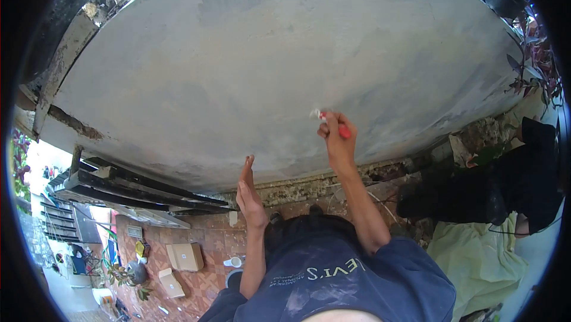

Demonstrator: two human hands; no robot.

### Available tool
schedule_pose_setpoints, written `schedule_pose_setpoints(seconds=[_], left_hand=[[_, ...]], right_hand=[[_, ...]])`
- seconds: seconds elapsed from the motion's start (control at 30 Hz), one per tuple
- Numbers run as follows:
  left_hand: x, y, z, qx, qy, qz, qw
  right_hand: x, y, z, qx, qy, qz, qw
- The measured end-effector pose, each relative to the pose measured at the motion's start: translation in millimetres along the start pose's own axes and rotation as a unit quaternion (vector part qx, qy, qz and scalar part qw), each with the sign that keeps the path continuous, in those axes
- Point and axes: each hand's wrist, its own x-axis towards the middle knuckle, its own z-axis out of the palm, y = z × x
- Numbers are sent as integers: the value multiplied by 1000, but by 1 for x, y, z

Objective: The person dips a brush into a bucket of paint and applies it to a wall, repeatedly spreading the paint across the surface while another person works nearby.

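Observation:
A large grey-white wall (256, 72) with blotchy patches fills the view in front of me. My right hand (340, 134) is closed around a small paintbrush (344, 131) with a red handle. Its pale, slightly blurred tip points left, right at the wall's surface. Lower and to the left, my left hand (251, 200) is held up open near the wall's bottom edge, fingers stretched out and nothing in it.
A dark slatted rack (137, 188) stands low at the left. Cardboard boxes (185, 257) and a white cup (236, 261) are on the tiled floor (211, 239). At the right are black cloth (476, 188), a pale green sheet (476, 256) and purple-leaved plants (538, 54).

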Motion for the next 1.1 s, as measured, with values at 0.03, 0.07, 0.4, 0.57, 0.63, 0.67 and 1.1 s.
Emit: schedule_pose_setpoints(seconds=[0.03, 0.07, 0.4, 0.57, 0.63, 0.67, 1.1], left_hand=[[1, 2, 1, 1, -3, 4, 1000], [2, 3, 3, 1, -6, 7, 1000], [8, -1, 5, -8, -20, 27, 999], [6, 3, -4, 1, -16, 32, 999], [5, -3, -9, -4, 11, 44, 999], [5, -5, -10, -6, 15, 43, 999], [20, -15, -10, 24, -14, 4, 1000]], right_hand=[[4, -13, 9, 26, -22, -18, 999], [5, -25, 16, 25, -20, -17, 999], [3, -141, 83, 31, -160, -291, 943], [27, -163, 86, 47, -249, -461, 850], [35, -130, 68, -83, -229, -560, 792], [34, -109, 59, -94, -213, -513, 826], [-33, 131, -114, -238, 32, 93, 966]])
